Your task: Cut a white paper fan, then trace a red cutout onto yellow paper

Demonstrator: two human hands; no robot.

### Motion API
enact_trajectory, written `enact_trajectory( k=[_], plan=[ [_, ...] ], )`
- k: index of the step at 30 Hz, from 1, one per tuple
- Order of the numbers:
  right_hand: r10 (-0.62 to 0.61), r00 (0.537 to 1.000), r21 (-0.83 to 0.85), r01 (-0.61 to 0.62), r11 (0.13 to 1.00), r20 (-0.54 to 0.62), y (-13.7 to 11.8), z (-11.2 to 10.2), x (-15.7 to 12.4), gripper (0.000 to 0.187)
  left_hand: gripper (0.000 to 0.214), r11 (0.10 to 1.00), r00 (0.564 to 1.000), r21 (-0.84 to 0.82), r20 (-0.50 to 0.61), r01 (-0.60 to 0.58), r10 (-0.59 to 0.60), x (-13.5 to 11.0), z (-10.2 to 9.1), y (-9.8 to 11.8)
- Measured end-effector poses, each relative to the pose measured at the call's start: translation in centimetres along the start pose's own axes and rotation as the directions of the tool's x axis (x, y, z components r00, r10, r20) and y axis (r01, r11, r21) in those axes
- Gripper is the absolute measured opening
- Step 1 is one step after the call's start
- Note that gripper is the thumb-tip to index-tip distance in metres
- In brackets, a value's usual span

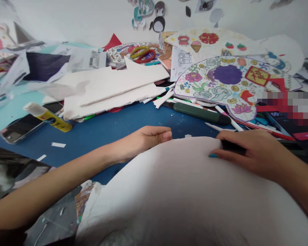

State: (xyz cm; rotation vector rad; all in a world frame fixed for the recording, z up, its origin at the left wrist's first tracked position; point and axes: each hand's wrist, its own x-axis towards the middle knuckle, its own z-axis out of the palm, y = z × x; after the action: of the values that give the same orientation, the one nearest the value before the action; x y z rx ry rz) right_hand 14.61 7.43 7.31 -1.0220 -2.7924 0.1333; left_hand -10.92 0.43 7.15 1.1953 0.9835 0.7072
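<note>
At the blue tabletop (133,119), left fingers (166,135) and right fingers (228,156) pinch a smooth, round-edged white sheet (184,184).

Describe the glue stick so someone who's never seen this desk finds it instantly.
Start at the blue tabletop, then go left past the left hand to the dark phone-like slab. The glue stick overlaps that slab in this view, whitish cap toward upper left. Its thick yellow barrel sets it apart from the slab and the white boards nearby.
</note>
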Motion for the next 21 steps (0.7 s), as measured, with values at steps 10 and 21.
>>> enact_trajectory(
  k=[10,21],
  plan=[
    [0.043,0.997,-0.041,-0.040,0.998,0.065,-0.1,0.3,0.3,0.066,0.032,0.869,0.803,0.018,-0.374,-0.494,0.464,0.2,-2.1,0.7],
    [0.068,0.995,-0.032,-0.065,0.997,0.079,0.1,0.3,0.3,0.066,0.034,0.937,0.992,0.330,0.000,0.117,-0.125,-1.5,-1.6,1.1]
  ],
)
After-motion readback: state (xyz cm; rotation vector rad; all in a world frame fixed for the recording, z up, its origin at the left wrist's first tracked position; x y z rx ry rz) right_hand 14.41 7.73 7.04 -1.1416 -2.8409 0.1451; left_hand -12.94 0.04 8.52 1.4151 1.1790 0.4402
